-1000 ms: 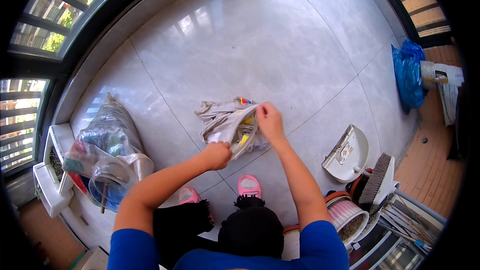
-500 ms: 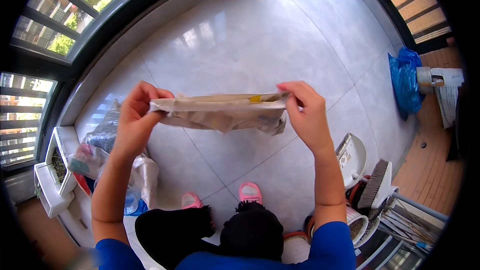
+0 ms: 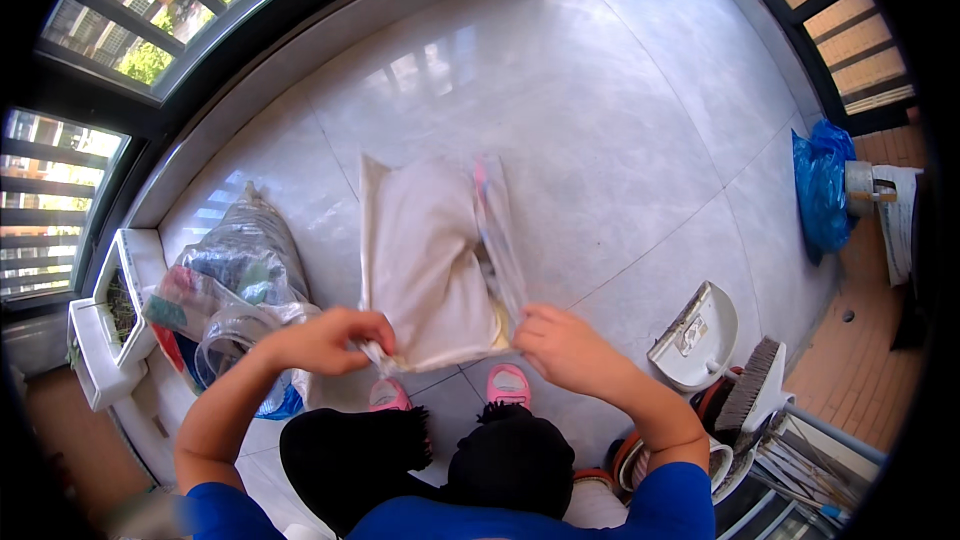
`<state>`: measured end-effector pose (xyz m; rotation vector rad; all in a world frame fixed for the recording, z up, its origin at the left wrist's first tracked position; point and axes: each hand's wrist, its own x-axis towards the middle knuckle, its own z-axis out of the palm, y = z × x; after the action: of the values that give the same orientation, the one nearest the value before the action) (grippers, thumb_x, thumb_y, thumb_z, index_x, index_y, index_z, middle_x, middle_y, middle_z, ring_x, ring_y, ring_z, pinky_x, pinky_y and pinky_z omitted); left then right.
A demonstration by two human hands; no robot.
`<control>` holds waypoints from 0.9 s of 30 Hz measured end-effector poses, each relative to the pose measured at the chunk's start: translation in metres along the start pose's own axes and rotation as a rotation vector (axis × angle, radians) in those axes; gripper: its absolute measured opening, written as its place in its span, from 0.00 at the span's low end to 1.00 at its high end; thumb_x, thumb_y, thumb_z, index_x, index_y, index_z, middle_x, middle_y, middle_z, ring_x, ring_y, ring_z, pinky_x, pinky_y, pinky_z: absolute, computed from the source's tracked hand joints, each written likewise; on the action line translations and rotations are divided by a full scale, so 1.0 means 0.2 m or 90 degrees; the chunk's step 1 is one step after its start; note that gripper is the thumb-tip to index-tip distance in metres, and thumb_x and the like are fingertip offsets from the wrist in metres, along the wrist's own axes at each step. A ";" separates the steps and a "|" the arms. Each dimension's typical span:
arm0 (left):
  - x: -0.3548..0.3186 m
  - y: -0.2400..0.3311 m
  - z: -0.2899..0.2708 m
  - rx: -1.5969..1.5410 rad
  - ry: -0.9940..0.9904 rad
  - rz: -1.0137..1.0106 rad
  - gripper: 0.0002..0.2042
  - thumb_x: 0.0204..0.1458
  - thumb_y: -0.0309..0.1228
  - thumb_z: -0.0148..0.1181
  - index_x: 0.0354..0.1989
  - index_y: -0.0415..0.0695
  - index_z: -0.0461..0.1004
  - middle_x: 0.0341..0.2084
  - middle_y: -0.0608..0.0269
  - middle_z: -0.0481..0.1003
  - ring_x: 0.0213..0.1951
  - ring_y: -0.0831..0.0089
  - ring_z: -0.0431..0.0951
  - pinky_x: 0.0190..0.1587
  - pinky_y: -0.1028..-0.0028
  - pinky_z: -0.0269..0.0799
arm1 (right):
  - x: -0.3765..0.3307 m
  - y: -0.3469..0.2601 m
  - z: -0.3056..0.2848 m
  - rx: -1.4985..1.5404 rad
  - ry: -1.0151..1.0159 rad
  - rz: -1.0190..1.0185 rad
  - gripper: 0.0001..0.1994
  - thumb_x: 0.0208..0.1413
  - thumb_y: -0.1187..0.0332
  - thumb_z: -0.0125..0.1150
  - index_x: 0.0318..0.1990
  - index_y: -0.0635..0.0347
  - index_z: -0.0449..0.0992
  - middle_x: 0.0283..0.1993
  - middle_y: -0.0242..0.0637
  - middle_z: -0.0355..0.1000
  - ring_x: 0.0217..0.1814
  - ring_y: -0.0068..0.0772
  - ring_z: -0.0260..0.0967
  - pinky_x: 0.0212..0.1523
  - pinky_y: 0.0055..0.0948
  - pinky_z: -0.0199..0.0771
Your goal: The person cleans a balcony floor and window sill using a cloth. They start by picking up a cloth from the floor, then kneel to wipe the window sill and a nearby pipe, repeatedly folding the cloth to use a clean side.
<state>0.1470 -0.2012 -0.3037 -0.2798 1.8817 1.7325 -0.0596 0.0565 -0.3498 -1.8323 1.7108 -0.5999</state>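
A flat, soft beige bag is spread out in front of me, with a see-through strip showing pink and blue along its right side. My left hand pinches its near left corner, fingers closed. At the near right corner, my right hand grips the edge between thumb and fingers. The bag's far end reaches away from me over the tiles. Whether it touches the floor, I cannot tell. A small yellowish patch shows beside my right hand.
Clear bags of mixed items sit at the left by a white planter. On the right are a white dustpan, a brush, pots and a rack. A blue plastic bag stands farther right. Pink shoes show below.
Both hands have come down and toward me, still holding the bag's edge. The bag was seen nearly edge-on and now lies spread away from me.
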 end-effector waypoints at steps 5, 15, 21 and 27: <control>0.21 -0.65 0.04 -0.262 0.031 -0.109 0.12 0.45 0.17 0.52 0.40 0.39 0.68 0.34 0.67 0.72 0.38 0.82 0.70 0.40 0.79 0.68 | 0.07 0.22 0.33 0.133 -0.133 0.219 0.08 0.45 0.70 0.56 0.34 0.59 0.74 0.36 0.40 0.71 0.47 0.41 0.67 0.42 0.38 0.69; 0.55 -0.89 0.13 0.338 0.365 -0.144 0.16 0.42 0.31 0.61 0.39 0.42 0.65 0.35 0.49 0.69 0.40 0.51 0.70 0.42 0.62 0.68 | 0.34 0.51 0.72 -0.005 0.180 0.522 0.21 0.43 0.67 0.61 0.46 0.62 0.66 0.45 0.51 0.67 0.48 0.51 0.65 0.46 0.39 0.67; 0.60 -1.16 0.11 0.179 0.725 -0.356 0.28 0.39 0.35 0.64 0.46 0.36 0.58 0.40 0.45 0.67 0.42 0.53 0.69 0.42 0.60 0.68 | 0.37 0.58 0.77 0.141 0.176 0.794 0.23 0.42 0.63 0.62 0.46 0.63 0.68 0.45 0.49 0.69 0.45 0.50 0.68 0.43 0.41 0.69; 0.62 -1.18 -0.02 -0.469 0.511 -0.458 0.23 0.39 0.39 0.60 0.44 0.43 0.63 0.43 0.57 0.67 0.44 0.63 0.67 0.45 0.58 0.63 | 0.57 0.34 0.86 0.128 0.323 0.412 0.23 0.45 0.68 0.57 0.51 0.62 0.66 0.45 0.51 0.69 0.43 0.49 0.69 0.43 0.40 0.68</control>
<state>0.1633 -0.2125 -0.5688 -1.8921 1.1728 1.7927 0.0140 -0.0432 -0.5286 -0.9349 2.3129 -0.9513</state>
